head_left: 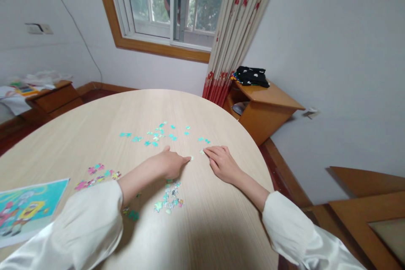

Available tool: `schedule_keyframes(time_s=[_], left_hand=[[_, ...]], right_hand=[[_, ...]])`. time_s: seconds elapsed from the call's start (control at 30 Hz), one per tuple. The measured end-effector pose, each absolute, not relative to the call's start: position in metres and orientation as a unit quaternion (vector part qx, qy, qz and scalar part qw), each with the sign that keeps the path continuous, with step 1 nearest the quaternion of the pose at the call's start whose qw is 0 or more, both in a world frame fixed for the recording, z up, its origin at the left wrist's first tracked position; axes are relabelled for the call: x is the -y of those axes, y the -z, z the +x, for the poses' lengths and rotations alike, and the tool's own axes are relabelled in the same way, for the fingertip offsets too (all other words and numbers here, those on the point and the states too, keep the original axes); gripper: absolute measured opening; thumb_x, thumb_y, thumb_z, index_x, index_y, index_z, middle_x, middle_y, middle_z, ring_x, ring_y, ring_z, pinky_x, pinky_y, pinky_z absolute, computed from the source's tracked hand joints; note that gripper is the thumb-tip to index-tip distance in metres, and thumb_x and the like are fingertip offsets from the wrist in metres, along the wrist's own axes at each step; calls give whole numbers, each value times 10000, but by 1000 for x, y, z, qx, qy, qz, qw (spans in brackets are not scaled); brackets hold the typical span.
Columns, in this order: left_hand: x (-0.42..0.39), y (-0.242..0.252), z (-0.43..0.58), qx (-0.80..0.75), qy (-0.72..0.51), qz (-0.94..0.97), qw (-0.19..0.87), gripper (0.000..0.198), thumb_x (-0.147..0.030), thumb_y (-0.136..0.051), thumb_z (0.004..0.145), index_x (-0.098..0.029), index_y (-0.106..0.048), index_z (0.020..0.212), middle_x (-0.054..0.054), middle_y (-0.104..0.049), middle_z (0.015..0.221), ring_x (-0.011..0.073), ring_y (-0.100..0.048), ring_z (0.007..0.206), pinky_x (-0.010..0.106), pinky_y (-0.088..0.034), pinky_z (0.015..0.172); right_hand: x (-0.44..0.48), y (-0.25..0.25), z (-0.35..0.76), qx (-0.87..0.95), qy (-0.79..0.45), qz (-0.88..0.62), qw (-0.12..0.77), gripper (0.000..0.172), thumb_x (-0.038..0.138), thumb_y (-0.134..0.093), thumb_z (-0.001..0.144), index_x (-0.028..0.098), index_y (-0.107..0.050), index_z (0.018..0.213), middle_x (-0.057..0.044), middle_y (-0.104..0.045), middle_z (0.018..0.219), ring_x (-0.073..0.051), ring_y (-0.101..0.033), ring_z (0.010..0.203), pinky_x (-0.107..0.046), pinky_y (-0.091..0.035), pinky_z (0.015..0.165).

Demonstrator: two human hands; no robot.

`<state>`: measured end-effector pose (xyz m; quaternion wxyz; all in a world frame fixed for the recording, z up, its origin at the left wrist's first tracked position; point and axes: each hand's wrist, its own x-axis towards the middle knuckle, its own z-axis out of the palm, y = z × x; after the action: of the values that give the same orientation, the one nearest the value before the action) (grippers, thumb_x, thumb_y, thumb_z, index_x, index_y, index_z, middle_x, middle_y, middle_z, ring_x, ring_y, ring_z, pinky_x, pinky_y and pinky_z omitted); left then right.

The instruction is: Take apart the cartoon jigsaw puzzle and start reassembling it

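Observation:
Both my hands rest on a round light-wood table (95, 118) strewn with small puzzle pieces. My left hand (171, 163) lies with the fingers curled and the index finger pointing out, its tip on a pale piece (191, 158). My right hand (221, 161) lies flat with the fingers stretched out, their tips against another small piece (201, 151). A spread of turquoise pieces (158, 135) lies just beyond both hands. A small heap of mixed pieces (169, 200) sits under my left forearm, and pink and coloured pieces (98, 176) lie further left.
A cartoon picture sheet (25, 211) lies at the table's left edge. A wooden side cabinet (265, 109) with a black cloth (251, 76) stands at the right by the curtain (237, 29). Another low cabinet (52, 97) with papers stands at the far left.

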<state>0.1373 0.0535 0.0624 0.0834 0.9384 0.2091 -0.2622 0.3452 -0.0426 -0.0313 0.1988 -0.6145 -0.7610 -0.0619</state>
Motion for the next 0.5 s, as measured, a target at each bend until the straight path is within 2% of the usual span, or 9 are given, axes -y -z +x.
schedule_keyframes(time_s=[0.2, 0.37, 0.5], left_hand=[[-56, -52, 155, -187, 200, 959, 76, 658, -71, -396, 820, -199, -317, 1460, 182, -679, 1121, 277, -648, 1004, 503, -332, 988], [-59, -51, 149, -203, 196, 954, 106, 614, -75, -369, 836, -160, -351, 1444, 173, -695, 1082, 270, -633, 1031, 467, -325, 994], [-60, -48, 150, -203, 196, 953, 111, 620, -82, -376, 831, -154, -348, 1445, 174, -700, 1061, 269, -641, 1005, 470, -306, 1000]], right_hand=[[24, 36, 370, 721, 66, -666, 183, 465, 80, -364, 838, 104, -547, 1265, -163, -556, 1297, -237, -469, 1215, -435, -325, 978], [37, 33, 354, 730, 73, -658, 169, 413, 73, -386, 823, 133, -609, 1165, -145, -629, 1154, -242, -527, 1106, -439, -328, 958], [48, 26, 338, 751, 59, -636, 166, 426, 63, -387, 817, 136, -600, 1178, -140, -639, 1124, -240, -538, 1070, -418, -342, 941]])
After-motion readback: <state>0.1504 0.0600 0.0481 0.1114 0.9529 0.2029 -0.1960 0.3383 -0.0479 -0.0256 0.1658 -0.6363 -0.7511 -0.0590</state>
